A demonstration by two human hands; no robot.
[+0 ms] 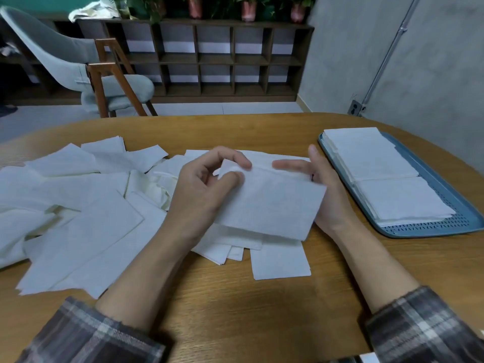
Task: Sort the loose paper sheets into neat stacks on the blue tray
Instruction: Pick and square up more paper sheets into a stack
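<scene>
Head view: loose sheets (78, 205) are sprawling over the table (235, 310) left of the blue tray (432, 229), which is holding two neat stacks (372, 155). Nearer the tray, the left hand (199, 189) is pinching a sheet (272, 203) by its corner, probably to square it, while the straight-fingered right hand (330, 195) is supporting it.

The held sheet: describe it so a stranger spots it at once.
On the wooden table, look between the loose pile and the blue tray. The sheet is lifted, its corner pinched by the left hand, the right hand supporting it; no other sheet is held.
</scene>
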